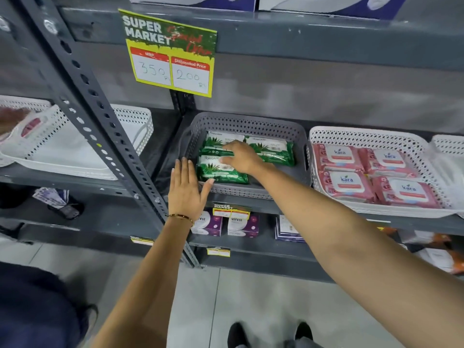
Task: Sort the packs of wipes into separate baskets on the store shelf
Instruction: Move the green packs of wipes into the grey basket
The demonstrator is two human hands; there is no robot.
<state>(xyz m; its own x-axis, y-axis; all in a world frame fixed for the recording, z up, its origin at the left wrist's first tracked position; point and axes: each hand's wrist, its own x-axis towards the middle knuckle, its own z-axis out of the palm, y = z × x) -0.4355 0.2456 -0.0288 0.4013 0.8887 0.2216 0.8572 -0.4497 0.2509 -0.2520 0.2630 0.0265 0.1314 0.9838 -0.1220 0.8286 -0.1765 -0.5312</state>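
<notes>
A grey perforated basket (251,121) on the middle shelf holds three green packs of wipes (273,149). My right hand (242,156) reaches into it and rests its fingers on the two left green packs (216,172), without a clear grip. My left hand (187,189) is flat and open against the basket's front left corner. To the right, a white basket (364,135) holds several pink packs of wipes (346,184). At the far left, another white basket (135,119) sits tilted, and someone else's hand (11,119) holds a pink and white pack (31,125) over it.
A slotted grey upright (82,96) divides the shelf bays. A yellow and green price sign (170,51) hangs above. Purple boxes (242,226) stand on the shelf below. Another white basket edge (449,144) shows far right. A person in dark clothes (35,305) stands at lower left.
</notes>
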